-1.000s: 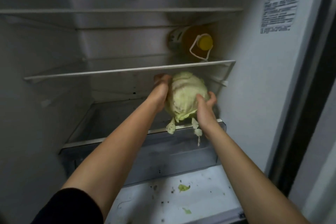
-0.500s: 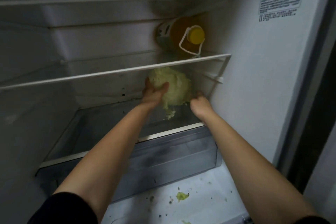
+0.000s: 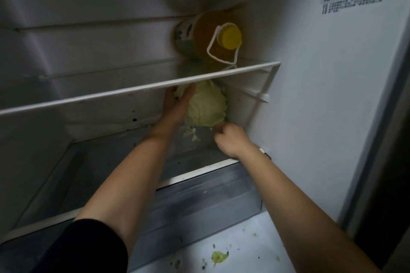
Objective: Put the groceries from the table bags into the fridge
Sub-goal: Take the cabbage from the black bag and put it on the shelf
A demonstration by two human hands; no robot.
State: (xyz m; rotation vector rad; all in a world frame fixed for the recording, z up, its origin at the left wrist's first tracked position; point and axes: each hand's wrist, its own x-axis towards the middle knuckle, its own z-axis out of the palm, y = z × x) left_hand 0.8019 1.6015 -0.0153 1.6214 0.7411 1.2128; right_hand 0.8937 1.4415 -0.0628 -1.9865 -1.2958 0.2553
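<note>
A pale green cabbage (image 3: 206, 106) sits deep in the fridge, at the back right of the glass shelf (image 3: 199, 173) over the drawer and close to the right wall. My left hand (image 3: 176, 104) cups its left side, thumb across the front and fingers behind it. My right hand (image 3: 230, 139) is at the cabbage's lower right edge with its fingers curled. Its fingertips are hidden, so whether it grips the cabbage is unclear. Loose leaf bits (image 3: 192, 135) hang below the cabbage.
A yellow-capped oil bottle (image 3: 210, 35) lies on the white-edged shelf (image 3: 155, 87) just above the cabbage. The clear drawer (image 3: 210, 201) is below. Leaf scraps (image 3: 219, 256) lie on the fridge floor in front. The left part of the glass shelf holds nothing.
Both hands carried the cabbage from in front of the shelf deep into the fridge, back and to the right. My right hand has slid down from its side to its lower edge.
</note>
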